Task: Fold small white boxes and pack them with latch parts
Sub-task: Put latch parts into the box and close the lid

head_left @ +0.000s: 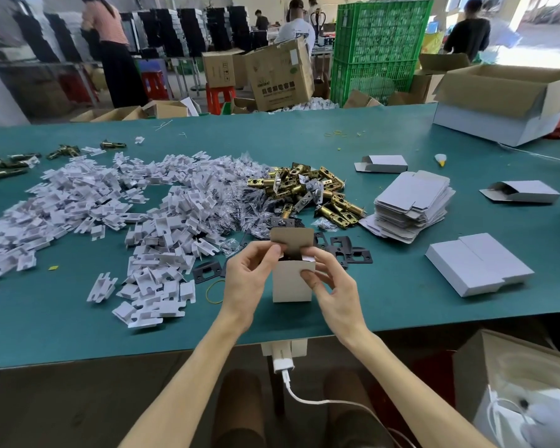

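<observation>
A small white box [291, 284] stands upright on the green table [385, 305], its top lid flap raised. My left hand [249, 279] grips its left upper edge, fingertips at the opening. My right hand [328, 286] holds the right side, thumb on the front face. Something dark shows inside the opening. Behind the box lie brass latch bolts [307, 189], black strike plates [346, 250] and a stack of flat unfolded boxes [414, 205].
A big heap of white card inserts [110, 205] covers the left of the table. Folded boxes [479, 266] lie right, with two open ones [524, 192] farther back. A large open carton [511, 101] sits far right. People work beyond the table.
</observation>
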